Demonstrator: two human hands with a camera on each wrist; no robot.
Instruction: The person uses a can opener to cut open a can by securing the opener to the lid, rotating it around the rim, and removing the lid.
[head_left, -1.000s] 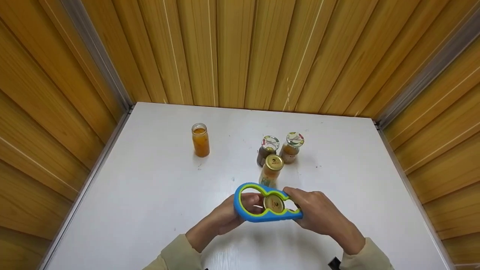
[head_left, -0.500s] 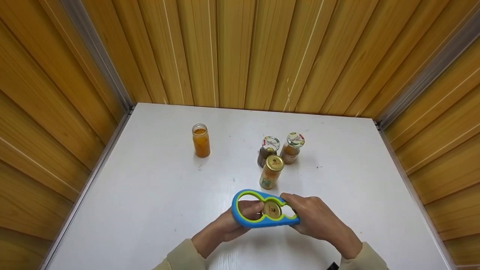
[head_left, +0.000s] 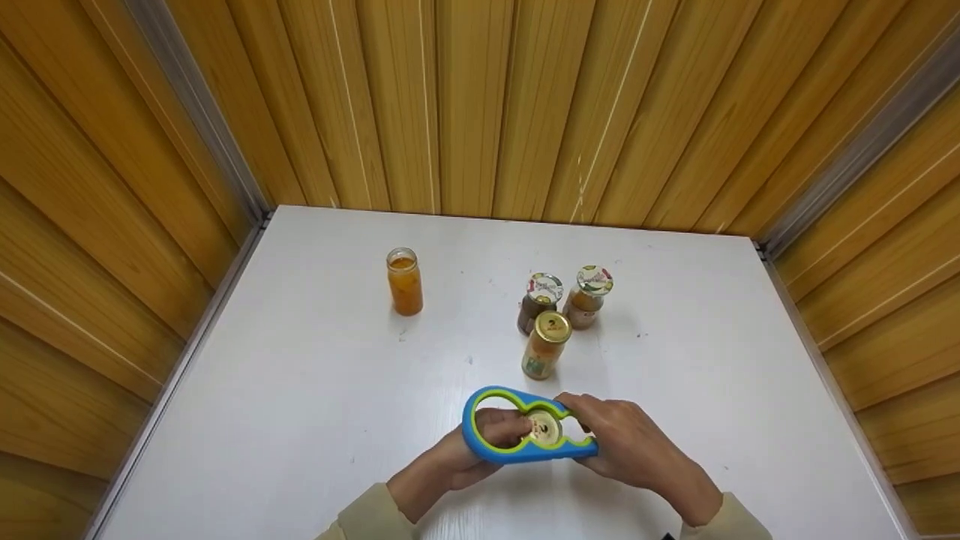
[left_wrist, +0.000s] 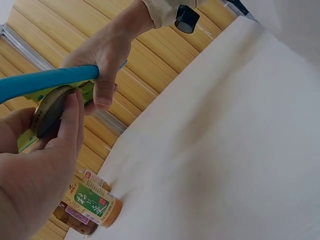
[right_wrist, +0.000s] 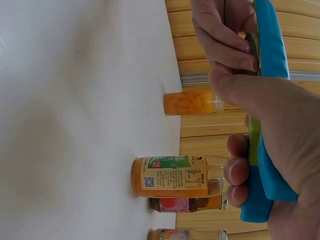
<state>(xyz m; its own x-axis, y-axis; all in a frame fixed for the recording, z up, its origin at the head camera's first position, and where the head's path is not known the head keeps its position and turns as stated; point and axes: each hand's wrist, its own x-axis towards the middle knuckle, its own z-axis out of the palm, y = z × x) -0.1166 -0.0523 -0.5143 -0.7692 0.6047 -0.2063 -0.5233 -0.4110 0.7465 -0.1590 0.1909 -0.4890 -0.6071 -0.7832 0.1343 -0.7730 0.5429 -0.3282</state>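
Observation:
My right hand (head_left: 626, 442) grips the narrow end of a blue-and-green jar opener (head_left: 517, 456), held above the table. A gold jar lid (head_left: 547, 430) sits in the opener's middle opening. My left hand (head_left: 454, 454) pinches that lid, its thumb reaching through the large opening onto the lid's face. In the left wrist view, fingers of the left hand touch the dark underside of the lid (left_wrist: 51, 114); no jar is attached below it. An open jar of orange fruit pieces (head_left: 406, 289) stands upright, apart from both hands.
Just beyond the opener stands a gold-lidded jar (head_left: 546, 346). Close behind it are a dark jar (head_left: 538, 304) and a light brown jar (head_left: 587, 298), both with patterned lids. Wood-look panels (head_left: 465, 105) border the white table (head_left: 315, 390) at the back and sides.
Both hands, with the opener and lid, have come slightly lower and nearer my body. The left thumb has slid right, onto the lid's face. The standing jars keep their places.

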